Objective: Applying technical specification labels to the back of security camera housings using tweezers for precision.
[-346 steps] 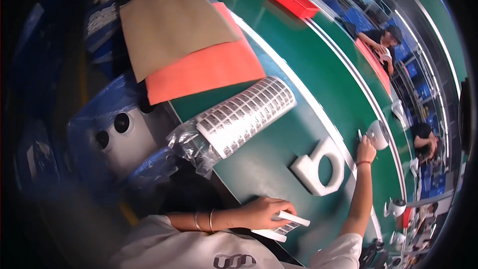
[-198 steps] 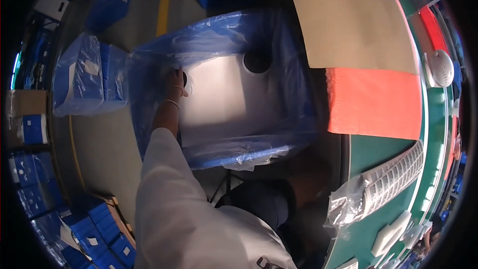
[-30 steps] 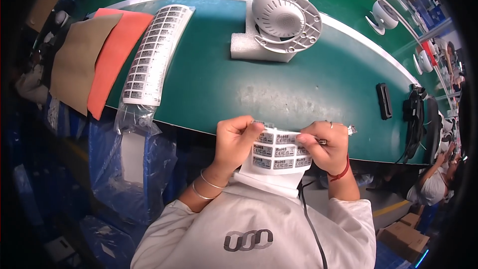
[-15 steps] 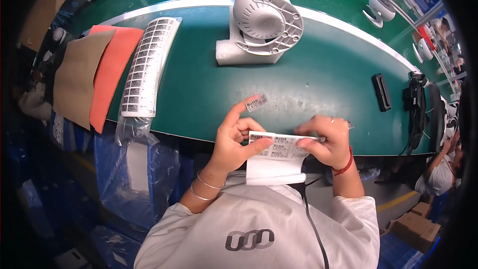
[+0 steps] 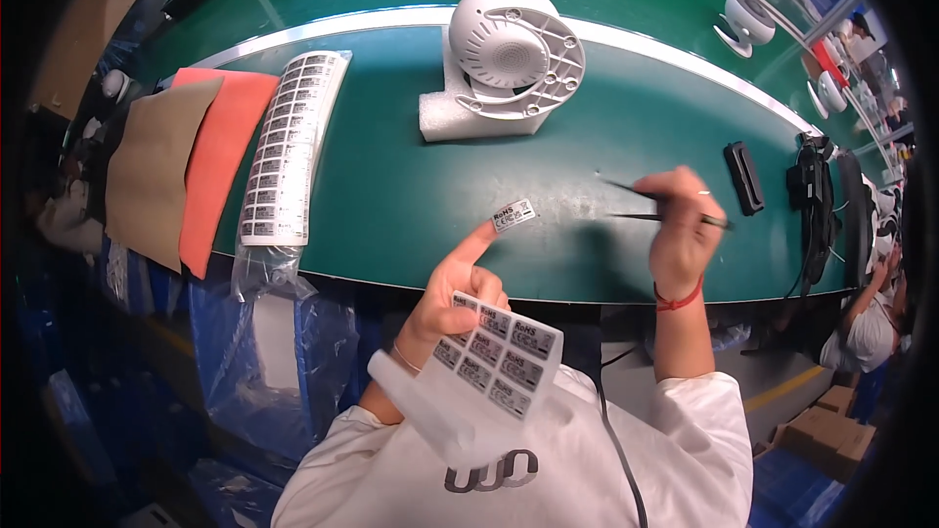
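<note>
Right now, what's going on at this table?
A person is handling labels. The left hand pinches a label sheet, with one loose label on its outstretched index fingertip. The right hand holds black tweezers, their tips spread apart and away from that label. Beyond the hands, a round white device rests on a white foam block on the green table. A larger label roll lies to the left.

Label sheet (image 5: 509,362) in left hand (image 5: 445,305), single label (image 5: 514,216) on its forefinger (image 5: 473,246), tweezers (image 5: 641,217) in right hand (image 5: 683,240), device (image 5: 509,51) on foam block (image 5: 469,123) behind, label stack (image 5: 293,152) left, mats (image 5: 161,171) farther left, case (image 5: 744,179) right
</note>
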A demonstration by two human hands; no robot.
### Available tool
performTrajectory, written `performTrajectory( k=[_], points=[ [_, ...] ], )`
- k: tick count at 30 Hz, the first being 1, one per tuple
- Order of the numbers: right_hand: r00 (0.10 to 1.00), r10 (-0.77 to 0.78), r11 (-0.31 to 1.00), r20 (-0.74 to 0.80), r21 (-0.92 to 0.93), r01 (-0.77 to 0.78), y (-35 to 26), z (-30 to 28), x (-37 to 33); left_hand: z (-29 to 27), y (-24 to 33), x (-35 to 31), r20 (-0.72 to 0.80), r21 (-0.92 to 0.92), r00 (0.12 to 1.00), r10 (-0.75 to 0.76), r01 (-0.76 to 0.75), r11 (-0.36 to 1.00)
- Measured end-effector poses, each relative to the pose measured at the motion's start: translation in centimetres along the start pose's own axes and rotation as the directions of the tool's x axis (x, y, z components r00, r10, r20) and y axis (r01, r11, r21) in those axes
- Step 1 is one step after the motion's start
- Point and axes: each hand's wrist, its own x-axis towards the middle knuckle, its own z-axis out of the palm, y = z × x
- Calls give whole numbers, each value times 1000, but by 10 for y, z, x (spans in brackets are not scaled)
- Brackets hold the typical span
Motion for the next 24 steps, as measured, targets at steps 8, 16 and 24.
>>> performTrajectory(
  k=[8,16,24],
  points=[
    [842,350,925,412,-294,-241,-7,-11,3,4,6,-5,-166,-28,985,-33,29,999],
    [725,-537,780,431,-71,621,-39,9,4,7,9,-2,-108,-27,990,-89,86,996],
    [662,-611,724,434,-30,689,-27,23,5,15,12,2,-169,3,977,-129,131,991]
  ],
)
